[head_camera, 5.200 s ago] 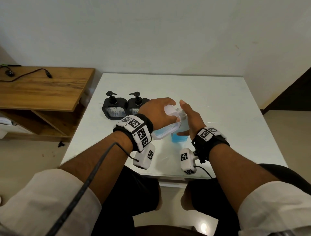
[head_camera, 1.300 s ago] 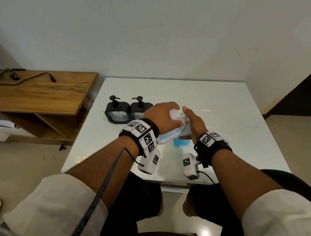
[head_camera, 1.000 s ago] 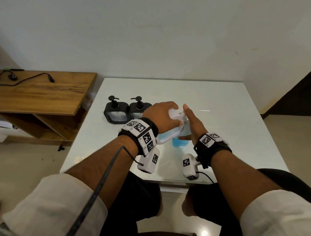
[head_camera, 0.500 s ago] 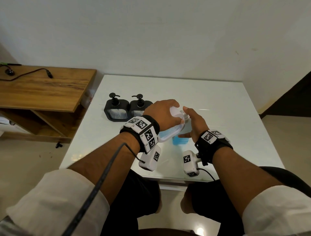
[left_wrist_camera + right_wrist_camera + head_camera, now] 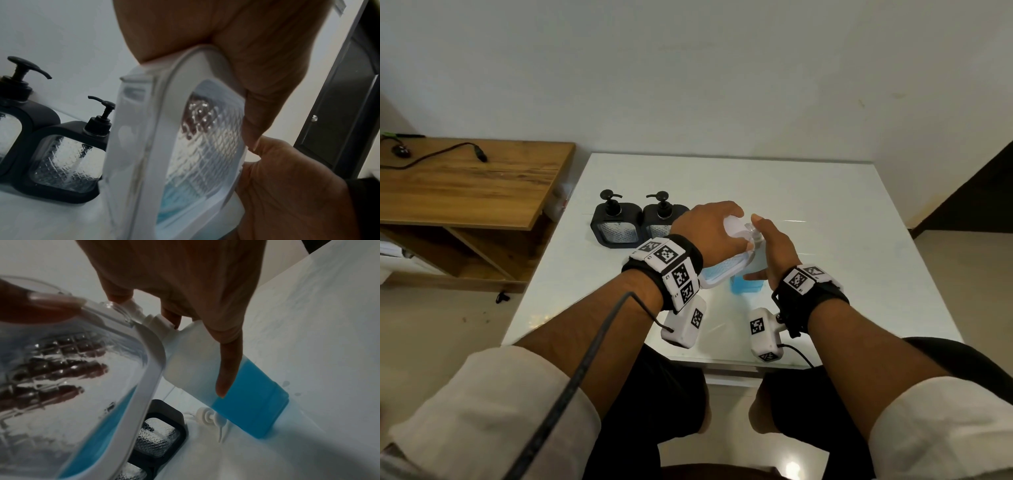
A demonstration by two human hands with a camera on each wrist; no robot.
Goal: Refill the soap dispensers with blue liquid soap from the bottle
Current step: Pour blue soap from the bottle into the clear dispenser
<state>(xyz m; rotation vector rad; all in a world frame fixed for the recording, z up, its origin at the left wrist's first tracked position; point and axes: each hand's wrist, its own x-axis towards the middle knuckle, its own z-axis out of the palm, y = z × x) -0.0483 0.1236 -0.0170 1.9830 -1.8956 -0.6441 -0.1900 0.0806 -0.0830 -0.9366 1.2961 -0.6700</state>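
My left hand (image 5: 717, 228) grips a white-framed soap dispenser (image 5: 722, 270) and holds it tilted above the table, its open neck toward the bottle. A little blue soap lies in its low corner (image 5: 107, 423). My right hand (image 5: 765, 245) holds the translucent soap bottle (image 5: 746, 286), which stands on the table (image 5: 825, 205) about half full of blue liquid. The thumb lies down the bottle's side (image 5: 226, 369) and the fingers curl over its white pump top (image 5: 153, 321), right at the dispenser's neck. A loose white pump head (image 5: 207, 417) lies on the table behind the bottle.
Two black-framed dispensers (image 5: 614, 224) (image 5: 662, 219) with pumps on stand side by side left of my hands, close to the tilted one (image 5: 68, 159). A wooden side table (image 5: 465, 185) with a cable sits further left. A dark door (image 5: 339, 113) is on the right.
Both hands keep the same hold on dispenser and bottle, at most a little nearer the black dispensers. Only the head view has shifted slightly.
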